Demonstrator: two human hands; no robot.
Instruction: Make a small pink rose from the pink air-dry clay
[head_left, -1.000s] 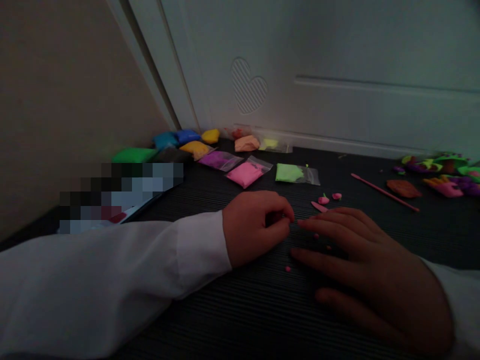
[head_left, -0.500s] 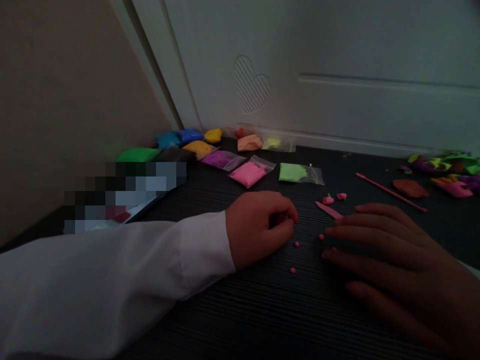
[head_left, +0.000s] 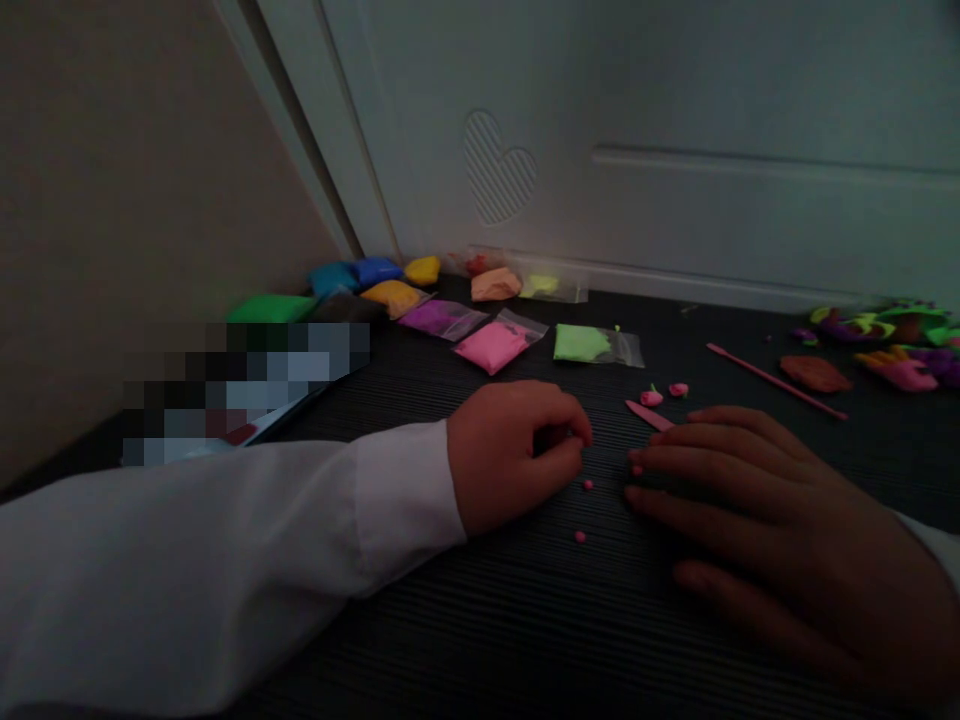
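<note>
Over the head camera I get only dim light on a dark, finely ridged tabletop (head_left: 450,630), its far edge running along a pale grey-green panel (head_left: 720,80) with a striped heart relief (head_left: 499,170) and a long horizontal moulding (head_left: 720,163). Along the tabletop's left edge I make out a plain brownish wall (head_left: 135,180).

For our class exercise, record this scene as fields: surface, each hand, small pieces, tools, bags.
Surface: dark, finely lined tabletop
Left hand: loosely curled; contents unclear
Right hand: fingers spread, small pink ball at the fingertips
Small pieces: two more pink balls between the hands; two pink buds farther back
Tools: pink blade, partly hidden by the right hand; thin pink stick
Bags: pink bag and light green bag nearest, more behind
</note>
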